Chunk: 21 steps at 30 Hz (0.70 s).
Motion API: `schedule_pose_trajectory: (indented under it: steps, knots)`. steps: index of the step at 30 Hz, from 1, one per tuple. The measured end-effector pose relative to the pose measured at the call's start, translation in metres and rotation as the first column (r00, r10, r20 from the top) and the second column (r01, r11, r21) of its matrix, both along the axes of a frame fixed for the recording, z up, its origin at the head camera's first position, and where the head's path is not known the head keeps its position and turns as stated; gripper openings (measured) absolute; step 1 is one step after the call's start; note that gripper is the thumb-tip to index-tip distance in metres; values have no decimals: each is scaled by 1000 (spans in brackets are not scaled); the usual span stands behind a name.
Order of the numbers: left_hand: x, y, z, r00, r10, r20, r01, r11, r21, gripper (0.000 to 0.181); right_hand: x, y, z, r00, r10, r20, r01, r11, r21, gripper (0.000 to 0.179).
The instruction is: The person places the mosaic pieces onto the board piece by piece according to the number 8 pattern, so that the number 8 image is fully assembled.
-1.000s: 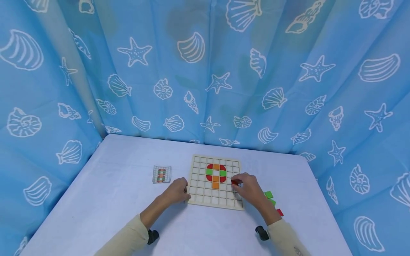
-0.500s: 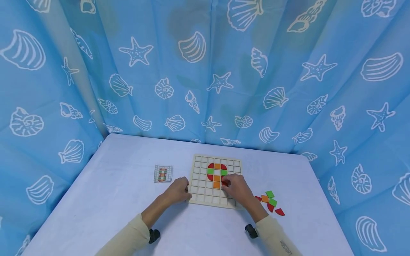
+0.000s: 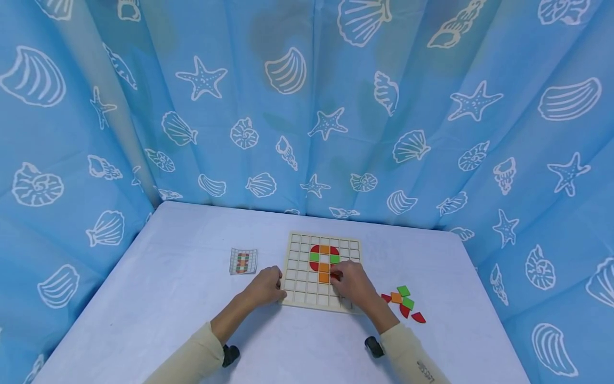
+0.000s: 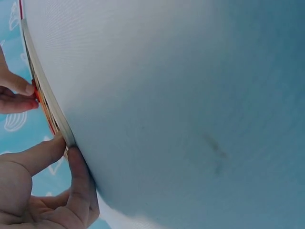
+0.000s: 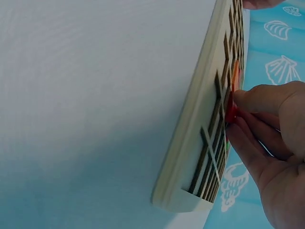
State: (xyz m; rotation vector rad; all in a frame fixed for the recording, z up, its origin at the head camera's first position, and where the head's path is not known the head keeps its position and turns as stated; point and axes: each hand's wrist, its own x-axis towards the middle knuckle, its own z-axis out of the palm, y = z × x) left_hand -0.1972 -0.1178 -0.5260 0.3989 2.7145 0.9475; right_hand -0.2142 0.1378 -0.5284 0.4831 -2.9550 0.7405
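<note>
A wooden grid board [image 3: 307, 300] lies in front of me. Red, orange and green tiles [image 3: 324, 268] fill part of its grid in a rounded figure. At the board's left edge, my left hand [image 3: 265, 285] pinches the rim [image 4: 62, 125] between thumb and fingers. My right hand [image 3: 356, 284] holds a red tile [image 5: 230, 109] at the grid, just right of the lowest orange tile [image 3: 323, 277]. In the right wrist view, thumb and fingertips pinch that tile at the board's surface. Its exact shape is mostly covered by the fingers.
A small printed card [image 3: 243, 261] with a coloured grid pattern lies left of the board. Right of it are loose tiles: green [image 3: 403, 291], orange [image 3: 396, 297] and red [image 3: 418, 318]. A white cloth [image 3: 192, 256] covers the table, with a blue shell-print curtain [image 3: 307, 133] behind.
My right hand has moved left over the board with the red tile, to beside the lowest orange tile. More loose tiles now show. The left hand stays at the rim.
</note>
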Motion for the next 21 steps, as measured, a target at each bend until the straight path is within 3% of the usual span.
schedule_pose_trajectory:
  steps: [10,21]
  knots:
    - [0,1,2,1000,5,-1,-5,1000,-8,36,1,0,0,1000,-5,24,5,1000,-26,20]
    - [1,0,2,1000,6,4,-6,1000,-2,34,3,8,-1,1000,-5,10,6,997,-82,27]
